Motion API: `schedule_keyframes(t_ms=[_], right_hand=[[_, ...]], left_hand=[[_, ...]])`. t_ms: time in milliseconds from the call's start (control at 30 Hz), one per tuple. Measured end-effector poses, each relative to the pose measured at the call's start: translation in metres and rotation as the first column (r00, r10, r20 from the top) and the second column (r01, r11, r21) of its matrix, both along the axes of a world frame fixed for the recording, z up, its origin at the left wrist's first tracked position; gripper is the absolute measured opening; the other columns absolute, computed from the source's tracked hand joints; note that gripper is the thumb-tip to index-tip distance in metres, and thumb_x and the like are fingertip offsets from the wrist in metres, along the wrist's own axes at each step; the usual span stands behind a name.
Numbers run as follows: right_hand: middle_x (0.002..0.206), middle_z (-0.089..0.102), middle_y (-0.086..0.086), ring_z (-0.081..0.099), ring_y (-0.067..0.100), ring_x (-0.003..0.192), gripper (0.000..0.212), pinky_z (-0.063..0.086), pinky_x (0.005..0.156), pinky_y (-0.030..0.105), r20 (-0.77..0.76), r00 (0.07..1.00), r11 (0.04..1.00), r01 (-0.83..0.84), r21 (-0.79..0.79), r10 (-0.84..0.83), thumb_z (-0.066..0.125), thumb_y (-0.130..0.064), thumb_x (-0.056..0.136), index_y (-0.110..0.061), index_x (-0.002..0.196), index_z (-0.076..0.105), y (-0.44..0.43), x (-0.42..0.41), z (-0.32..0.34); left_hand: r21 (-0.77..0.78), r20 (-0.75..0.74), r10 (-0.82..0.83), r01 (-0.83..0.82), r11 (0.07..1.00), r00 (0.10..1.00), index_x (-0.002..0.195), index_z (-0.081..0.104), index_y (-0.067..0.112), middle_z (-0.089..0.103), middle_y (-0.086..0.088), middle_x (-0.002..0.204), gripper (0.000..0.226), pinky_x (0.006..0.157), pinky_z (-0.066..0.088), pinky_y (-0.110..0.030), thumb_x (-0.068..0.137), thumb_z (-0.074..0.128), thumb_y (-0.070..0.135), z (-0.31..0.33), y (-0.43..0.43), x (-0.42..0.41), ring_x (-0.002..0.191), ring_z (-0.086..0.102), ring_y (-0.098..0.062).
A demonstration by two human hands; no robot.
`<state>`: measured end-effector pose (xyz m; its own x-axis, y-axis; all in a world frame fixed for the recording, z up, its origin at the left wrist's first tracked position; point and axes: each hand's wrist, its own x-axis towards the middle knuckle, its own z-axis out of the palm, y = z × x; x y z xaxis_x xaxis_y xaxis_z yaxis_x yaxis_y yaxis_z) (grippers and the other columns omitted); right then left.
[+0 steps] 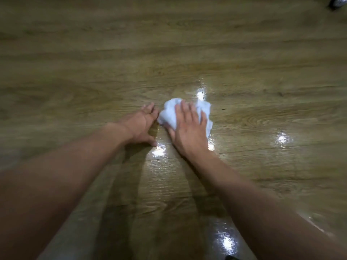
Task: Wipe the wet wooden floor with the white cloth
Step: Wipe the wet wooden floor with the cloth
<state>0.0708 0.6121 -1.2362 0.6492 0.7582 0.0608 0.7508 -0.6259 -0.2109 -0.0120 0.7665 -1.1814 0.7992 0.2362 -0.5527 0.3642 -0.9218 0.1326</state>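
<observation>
Floorboards of brown wood grain fill the frame, viewed from above, with two bare forearms reaching from the lower corners toward the middle. The wooden floor (112,53) is shown glossy in places: bright glare spots (158,151) are scattered from the centre down to the lower right, while the upper half looks duller. A crumpled white cloth (170,114) is bunched just right of centre, lying on the boards at the upper edge of the shiny area. The right hand (189,128) is laid flat on top of it, fingers straight and slightly spread, with nothing gripped. The cloth is pinned under palm and fingers, and white folds are left showing at its upper left and along its right side. This flat press is judged to be used so that weight is spread over the bundle and water is soaked up as it is pushed along. The left hand (142,124) is set palm down on bare floor just left of the cloth, fingers extended and holding nothing, and it appears to be planted as a prop for the leaning body. Whether it touches the cloth cannot be told. A dark, blurred object (336,1) is cut off at the upper right corner. With so much shine seen toward the lower right, the wiping is judged far from finished.
</observation>
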Motion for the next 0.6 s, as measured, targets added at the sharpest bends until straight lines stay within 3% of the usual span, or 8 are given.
schedule_keyframes(t_ms=[67,133,233,300,367,467,533,600], right_hand=[[0.154,0.034,0.008,0.027,0.026,0.144,0.068,0.015,0.116,0.047,0.002,0.976,0.976,-0.217,0.031,0.217,0.045,-0.053,0.094,-0.01,0.146,0.036,-0.023,0.0,-0.001],[0.154,0.035,0.004,0.026,0.022,0.145,0.066,0.013,0.116,0.042,-0.038,0.943,0.944,-0.33,0.023,0.33,0.045,-0.053,0.095,-0.013,0.146,0.036,-0.035,0.024,0.0],[0.155,0.032,0.004,0.026,0.023,0.144,0.059,0.017,0.115,0.045,-0.066,0.992,0.994,-0.11,0.006,0.111,0.046,-0.049,0.096,-0.016,0.145,0.037,-0.011,0.053,0.004],[0.156,0.027,0.007,0.022,0.026,0.144,0.059,0.016,0.115,0.047,-0.076,0.992,0.995,0.096,-0.003,-0.096,0.044,-0.047,0.096,-0.015,0.144,0.036,0.02,0.044,0.006],[0.158,0.02,0.012,0.015,0.03,0.146,0.064,0.01,0.116,0.05,-0.079,0.987,0.99,0.139,-0.038,-0.142,0.039,-0.047,0.097,-0.011,0.148,0.027,0.036,0.012,0.006],[0.157,0.026,0.014,0.021,0.031,0.145,0.067,0.013,0.118,0.052,-0.003,0.993,0.992,-0.122,-0.035,0.122,0.048,-0.045,0.095,-0.008,0.148,0.03,0.019,-0.046,0.007],[0.151,0.039,0.011,0.034,0.029,0.141,0.064,0.024,0.115,0.052,0.02,0.94,0.94,-0.34,-0.026,0.341,0.06,-0.043,0.088,-0.009,0.141,0.045,-0.007,-0.06,0.008],[0.15,0.041,0.006,0.036,0.025,0.14,0.062,0.021,0.117,0.047,-0.02,0.856,0.854,-0.517,-0.059,0.517,0.059,-0.043,0.089,-0.013,0.141,0.046,-0.023,-0.039,0.01]], left_hand=[[0.023,-0.065,-0.067,0.069,0.997,0.996,0.153,0.003,0.019,-0.006,-0.015,0.159,0.12,0.117,0.022,-0.035,0.066,0.08,0.049,0.007,0.022,-0.006,0.146,0.013,-0.031],[0.065,-0.149,-0.074,0.085,0.994,0.986,0.152,-0.004,0.032,-0.011,-0.015,0.159,0.123,0.116,0.024,-0.045,0.065,0.08,0.052,0.01,0.037,-0.019,0.145,0.01,-0.038],[0.079,-0.181,-0.09,0.106,0.991,0.979,0.149,-0.016,0.036,-0.022,-0.012,0.157,0.124,0.115,0.02,-0.053,0.068,0.077,0.053,0.004,0.039,-0.035,0.145,-0.003,-0.04],[0.089,-0.165,-0.105,0.121,0.989,0.981,0.15,-0.016,0.029,-0.023,-0.01,0.157,0.124,0.115,0.02,-0.052,0.069,0.075,0.056,0.001,0.04,-0.036,0.145,-0.004,-0.039],[0.112,-0.154,-0.115,0.133,0.985,0.981,0.151,-0.014,0.018,-0.021,-0.01,0.158,0.126,0.115,0.02,-0.047,0.068,0.072,0.061,0.0,0.04,-0.037,0.146,-0.003,-0.036],[0.118,-0.125,-0.101,0.116,0.986,0.987,0.151,-0.009,0.008,-0.016,-0.012,0.159,0.129,0.117,0.015,-0.041,0.066,0.074,0.06,-0.003,0.042,-0.039,0.146,-0.001,-0.037],[0.081,-0.088,-0.08,0.088,0.993,0.993,0.151,-0.008,0.01,-0.014,-0.008,0.159,0.131,0.118,0.017,-0.041,0.064,0.077,0.058,-0.007,0.043,-0.04,0.146,0.0,-0.035],[0.05,-0.041,-0.051,0.053,0.997,0.998,0.152,-0.007,0.014,-0.014,-0.004,0.16,0.133,0.116,0.018,-0.042,0.06,0.079,0.057,-0.01,0.046,-0.043,0.147,0.0,-0.032]])
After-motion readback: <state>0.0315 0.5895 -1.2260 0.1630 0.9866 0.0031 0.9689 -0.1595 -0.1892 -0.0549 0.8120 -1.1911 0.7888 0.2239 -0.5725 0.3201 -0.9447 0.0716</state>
